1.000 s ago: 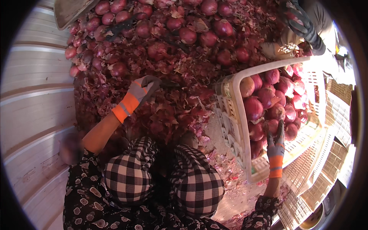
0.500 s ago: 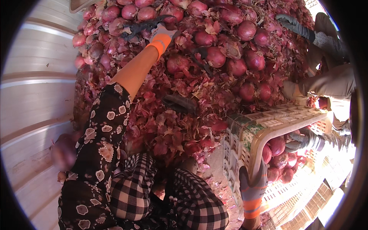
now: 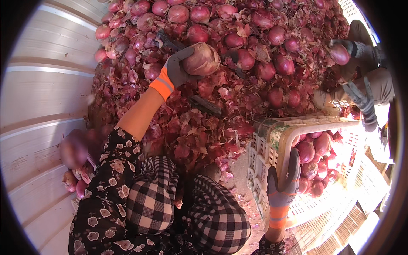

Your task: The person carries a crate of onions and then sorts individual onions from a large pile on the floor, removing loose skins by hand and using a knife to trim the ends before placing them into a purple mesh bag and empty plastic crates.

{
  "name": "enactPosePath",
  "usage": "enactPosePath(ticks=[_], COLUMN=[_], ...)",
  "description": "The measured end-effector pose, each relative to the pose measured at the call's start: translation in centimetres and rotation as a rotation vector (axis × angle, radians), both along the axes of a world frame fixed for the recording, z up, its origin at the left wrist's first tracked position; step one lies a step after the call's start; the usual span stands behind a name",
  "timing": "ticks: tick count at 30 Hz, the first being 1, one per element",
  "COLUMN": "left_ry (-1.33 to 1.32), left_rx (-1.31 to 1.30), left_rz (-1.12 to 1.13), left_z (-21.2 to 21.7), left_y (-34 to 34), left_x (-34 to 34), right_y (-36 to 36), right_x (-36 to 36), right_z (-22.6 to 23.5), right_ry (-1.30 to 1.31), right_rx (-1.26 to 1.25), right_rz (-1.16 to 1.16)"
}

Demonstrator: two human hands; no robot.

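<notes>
My left hand (image 3: 178,68), in a grey glove with an orange cuff, is closed round a large onion (image 3: 202,60) with loose, papery brown-red skin. It is held above a heap of red onions (image 3: 284,64) and shed skins. My right hand (image 3: 282,187), gloved alike, is at the near left corner of a pale plastic crate (image 3: 293,136). Its thumb and fingers are stretched apart on either side of the rim. Several glossy red onions (image 3: 309,171) lie inside the crate. A dark, flat strip (image 3: 205,105) rests on the skins below my left hand.
At right a co-worker's gloved hand (image 3: 359,49) holds an onion (image 3: 340,54); their other hand (image 3: 361,100) is spread near the crate's far end. A ribbed pale metal wall (image 3: 46,97) runs along the left. Onions (image 3: 76,180) lie beside my left sleeve. My checked-cloth knees (image 3: 153,199) are below the heap.
My left hand has come back from the heap with an onion in it. My right hand's fingers have straightened at the crate rim. The co-worker's hand has left the crate; their other hand has an onion.
</notes>
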State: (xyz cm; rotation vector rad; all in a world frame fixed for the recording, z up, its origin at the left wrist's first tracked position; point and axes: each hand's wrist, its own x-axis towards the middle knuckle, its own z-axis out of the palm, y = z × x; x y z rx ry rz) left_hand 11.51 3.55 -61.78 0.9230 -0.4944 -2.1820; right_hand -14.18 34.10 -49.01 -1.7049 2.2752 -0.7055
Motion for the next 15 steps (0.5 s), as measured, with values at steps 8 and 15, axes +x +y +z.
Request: enactPosePath(ticks=[8,15], left_ry=[0.530,-0.797], left_rx=[0.030,-0.831], left_rz=[-0.076,-0.221], left_z=[3.8,4.7], left_y=[8.2,11.6], left_x=[-1.4,-0.9], right_y=[-9.5,-12.4], right_x=[8.4,9.5], right_z=[-1.5,-4.9], right_ry=[-0.461,-1.567], right_rx=[-0.310,-0.196], right_rz=[0.166,0.011])
